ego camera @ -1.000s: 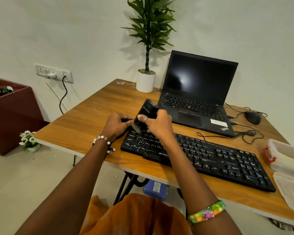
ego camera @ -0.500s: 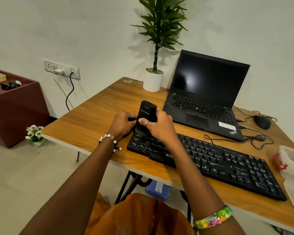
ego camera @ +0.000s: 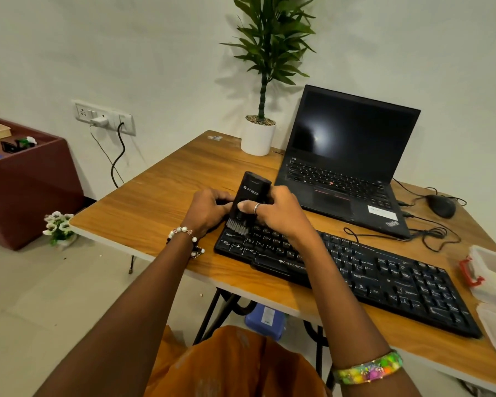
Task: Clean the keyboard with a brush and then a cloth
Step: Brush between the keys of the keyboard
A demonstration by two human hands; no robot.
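Right hand [ego camera: 281, 216] and left hand [ego camera: 208, 209] grip brush [ego camera: 248, 196]; wooden table [ego camera: 161, 202]; white wall [ego camera: 126, 53].

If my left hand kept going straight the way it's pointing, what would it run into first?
Your left hand points right and already touches the brush, so the brush comes first; the right hand lies just beyond.

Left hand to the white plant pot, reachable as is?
Probably yes. The left hand rests by the brush at the keyboard; the tabletop towards the white plant pot looks bare. It may need a stretch.
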